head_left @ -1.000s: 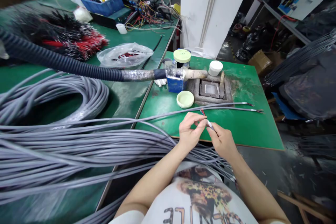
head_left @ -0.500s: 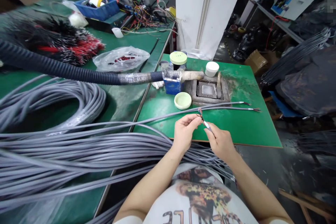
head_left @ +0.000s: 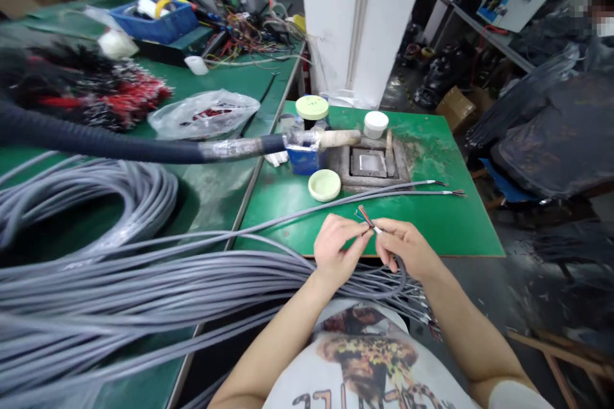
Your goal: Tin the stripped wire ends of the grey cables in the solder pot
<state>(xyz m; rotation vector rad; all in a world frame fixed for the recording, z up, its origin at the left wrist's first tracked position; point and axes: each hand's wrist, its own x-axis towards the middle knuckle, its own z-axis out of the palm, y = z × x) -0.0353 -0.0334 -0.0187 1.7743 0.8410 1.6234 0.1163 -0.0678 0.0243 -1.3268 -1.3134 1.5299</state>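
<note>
My right hand [head_left: 405, 244] is closed around the end of a grey cable [head_left: 401, 271], which curls down below the fingers. Thin coloured wires [head_left: 365, 215], some red and some blue, stick out past the cable's white tip. My left hand [head_left: 338, 248] pinches at these wires with thumb and forefinger, close to the tip. Just beyond both hands, two more grey cables [head_left: 345, 196] lie across the green board, their stripped ends pointing right. Under my forearms runs a thick bundle of grey cables [head_left: 192, 281], with several bare ends at its right.
A square metal pot [head_left: 368, 163] sits in a grey block, a brush-like tool [head_left: 390, 152] on it. Around it are a pale green dish [head_left: 325, 185], a white tub [head_left: 375, 124] and a blue box [head_left: 304, 158]. A ribbed hose [head_left: 192, 150] crosses from the left.
The wires now fan up and left from the cable tip. My right hand has turned, its fingers curling under, and a loop of cable shows below it. The view has shifted slightly.
</note>
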